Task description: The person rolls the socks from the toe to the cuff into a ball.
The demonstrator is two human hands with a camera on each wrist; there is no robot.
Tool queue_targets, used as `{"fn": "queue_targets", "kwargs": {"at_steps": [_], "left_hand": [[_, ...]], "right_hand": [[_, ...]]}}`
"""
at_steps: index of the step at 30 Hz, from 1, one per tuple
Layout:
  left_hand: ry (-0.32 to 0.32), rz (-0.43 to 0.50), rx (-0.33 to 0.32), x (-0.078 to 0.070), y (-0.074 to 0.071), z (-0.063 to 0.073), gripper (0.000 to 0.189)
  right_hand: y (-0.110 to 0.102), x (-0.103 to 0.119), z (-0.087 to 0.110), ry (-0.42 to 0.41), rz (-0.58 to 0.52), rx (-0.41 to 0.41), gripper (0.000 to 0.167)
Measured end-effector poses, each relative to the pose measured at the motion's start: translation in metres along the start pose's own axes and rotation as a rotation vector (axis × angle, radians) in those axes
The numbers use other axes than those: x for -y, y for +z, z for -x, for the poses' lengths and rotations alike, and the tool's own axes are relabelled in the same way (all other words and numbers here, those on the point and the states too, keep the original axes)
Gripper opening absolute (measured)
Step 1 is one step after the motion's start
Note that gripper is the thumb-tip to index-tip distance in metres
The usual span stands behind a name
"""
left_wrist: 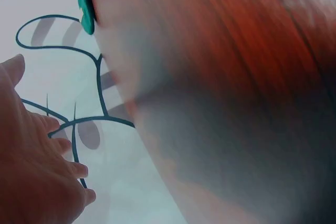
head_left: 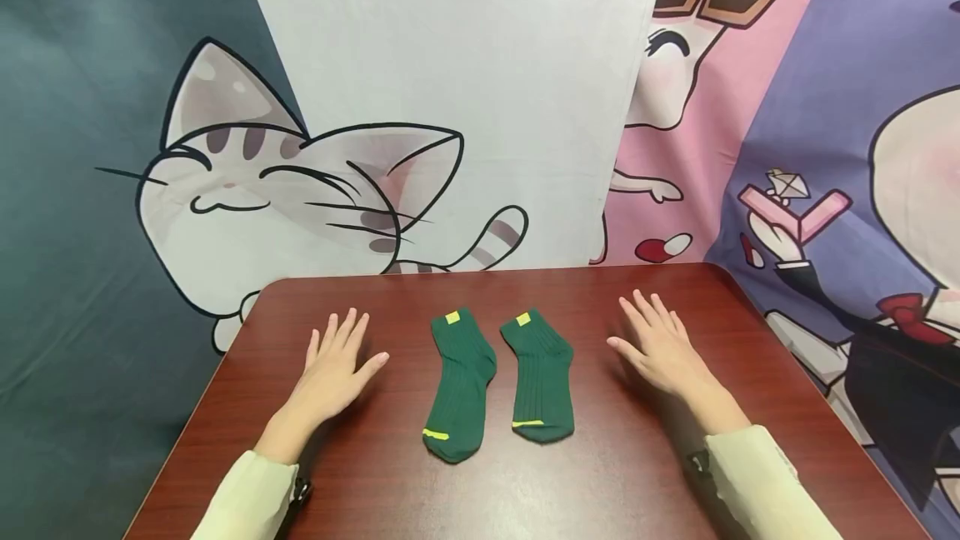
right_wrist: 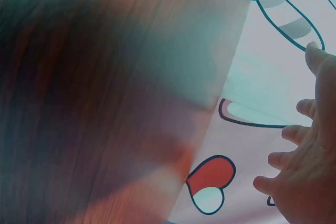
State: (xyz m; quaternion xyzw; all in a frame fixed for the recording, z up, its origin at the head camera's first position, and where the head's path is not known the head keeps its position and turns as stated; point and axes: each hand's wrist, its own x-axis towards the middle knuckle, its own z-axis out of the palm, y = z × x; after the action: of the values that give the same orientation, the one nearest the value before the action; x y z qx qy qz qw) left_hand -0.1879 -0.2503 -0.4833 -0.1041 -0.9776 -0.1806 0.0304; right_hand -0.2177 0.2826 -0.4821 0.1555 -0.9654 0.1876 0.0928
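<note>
Two dark green ribbed socks lie flat, side by side and apart, near the middle of the table. The left sock (head_left: 461,386) and the right sock (head_left: 542,377) each have a yellow tag at the far cuff and a yellow mark at the near toe end. To the left of them is my left hand (head_left: 332,369), palm down with fingers spread and holding nothing. My right hand (head_left: 660,347) is likewise spread, palm down, on the right side, touching neither sock. A bit of green sock (left_wrist: 85,3) shows at the top of the left wrist view.
The reddish-brown wooden table (head_left: 487,502) has rounded far corners. Behind it hangs a cloth backdrop (head_left: 480,48) printed with a cartoon cat and figures. Pale green sleeves (head_left: 251,498) cover both forearms, with a dark band at each wrist.
</note>
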Motion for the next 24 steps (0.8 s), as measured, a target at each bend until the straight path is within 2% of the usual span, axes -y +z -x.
{"fn": "queue_targets", "kwargs": {"at_steps": [16,24], "left_hand": [[0.013,0.015,0.011,-0.019,0.006,-0.003,0.088],[0.048,0.046,-0.035,-0.029,0.011,-0.004,0.087]], "right_hand": [[0.008,0.018,-0.011,-0.035,0.008,0.015,0.072],[0.012,0.022,-0.015,-0.052,-0.009,0.016,0.072]]}}
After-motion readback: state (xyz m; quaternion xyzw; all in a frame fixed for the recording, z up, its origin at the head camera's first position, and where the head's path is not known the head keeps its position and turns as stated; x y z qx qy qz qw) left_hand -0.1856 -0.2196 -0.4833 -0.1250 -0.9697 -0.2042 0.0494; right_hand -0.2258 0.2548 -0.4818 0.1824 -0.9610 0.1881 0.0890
